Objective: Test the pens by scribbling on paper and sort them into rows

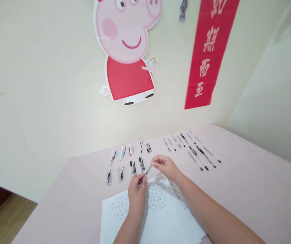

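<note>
Between my two hands runs a slim, clear-and-dark pen [149,168], slanting up to the right. My left hand [136,188] pinches its lower end. The fingers of my right hand [164,166] close on its upper end. Both hands are above the far part of some white paper sheets [171,223]. Many small dark marks or bits dot the paper; I cannot tell which. Just past my left hand lie dark pen parts [134,167], and more pen parts [141,164] sit beside them.
Pens and slim refills [203,156] lie in two slanted rows at the back right of the pink table [79,189]. Small groups of pen parts [122,173] are at the back left. Behind stands a wall with a pig cutout [129,79] and a red banner [206,54].
</note>
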Action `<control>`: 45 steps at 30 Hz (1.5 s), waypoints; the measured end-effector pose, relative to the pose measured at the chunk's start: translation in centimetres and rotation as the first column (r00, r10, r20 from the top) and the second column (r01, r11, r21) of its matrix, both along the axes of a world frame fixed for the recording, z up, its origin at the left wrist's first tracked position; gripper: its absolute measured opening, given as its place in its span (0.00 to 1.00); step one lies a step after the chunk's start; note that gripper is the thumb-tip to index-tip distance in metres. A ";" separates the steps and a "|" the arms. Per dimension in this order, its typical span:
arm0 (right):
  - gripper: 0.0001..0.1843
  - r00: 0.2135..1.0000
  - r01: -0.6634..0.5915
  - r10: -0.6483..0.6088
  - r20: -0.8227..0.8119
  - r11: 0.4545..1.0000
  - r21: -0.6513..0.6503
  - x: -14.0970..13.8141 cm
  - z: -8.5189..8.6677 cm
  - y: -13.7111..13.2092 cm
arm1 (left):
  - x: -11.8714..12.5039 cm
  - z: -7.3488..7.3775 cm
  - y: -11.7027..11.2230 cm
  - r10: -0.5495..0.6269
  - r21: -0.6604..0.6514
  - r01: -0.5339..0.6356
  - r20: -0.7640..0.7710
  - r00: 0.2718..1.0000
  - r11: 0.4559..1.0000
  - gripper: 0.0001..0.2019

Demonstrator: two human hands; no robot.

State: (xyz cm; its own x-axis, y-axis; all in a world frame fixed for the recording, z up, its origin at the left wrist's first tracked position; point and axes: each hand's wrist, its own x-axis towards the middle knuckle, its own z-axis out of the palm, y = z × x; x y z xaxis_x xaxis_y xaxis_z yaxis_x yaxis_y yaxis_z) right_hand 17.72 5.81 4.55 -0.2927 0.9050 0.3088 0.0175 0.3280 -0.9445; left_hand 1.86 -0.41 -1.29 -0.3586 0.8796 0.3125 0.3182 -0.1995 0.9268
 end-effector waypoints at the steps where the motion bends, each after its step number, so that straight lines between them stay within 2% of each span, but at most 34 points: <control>1: 0.16 1.000 -0.003 0.003 -0.007 1.000 -0.013 0.0 0.0 0.0 | 0.0 -0.1 0.0 0.000 0.001 0.000 0.003 1.000 1.000 0.09; 7: 0.19 0.996 -0.089 0.087 -0.036 0.994 -0.063 -0.3 0.1 -0.3 | 0.0 -0.2 0.0 0.005 -0.011 -0.005 0.013 1.000 1.000 0.10; 14: 0.17 0.999 0.001 -0.006 -0.052 0.996 -0.093 -0.5 -0.6 0.2 | 0.0 -0.2 0.0 -0.006 -0.005 0.006 0.025 1.000 1.000 0.09; 20: 0.19 0.993 -0.105 0.101 -0.062 0.993 -0.056 -0.4 -0.2 -0.2 | 0.0 -0.3 0.1 0.002 -0.013 -0.001 0.043 0.999 1.000 0.10; 28: 0.16 0.995 -0.006 -0.006 -0.103 0.993 -0.116 -0.6 -0.7 0.2 | 0.2 0.0 -0.1 -0.043 0.001 0.043 0.034 0.998 0.999 0.09; 35: 0.18 0.990 -0.084 0.071 -0.122 0.990 -0.111 -0.5 0.0 -0.4 | 0.3 0.3 -0.2 -0.059 -0.031 0.060 0.030 0.998 0.998 0.10; 45: 0.14 0.983 -0.024 -0.009 -0.185 0.984 -0.176 -0.5 -0.3 -0.1 | 0.4 0.4 -0.2 -0.085 -0.030 0.086 0.044 0.995 0.996 0.09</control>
State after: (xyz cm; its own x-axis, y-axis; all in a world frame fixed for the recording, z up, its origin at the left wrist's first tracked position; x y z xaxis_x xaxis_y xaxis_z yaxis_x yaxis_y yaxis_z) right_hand 17.19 5.75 4.23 -0.2523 0.9481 0.1936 -0.1642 0.1552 -0.9741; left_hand 2.31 -0.64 -0.92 -0.2943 0.9169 0.2697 0.2610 -0.1943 0.9456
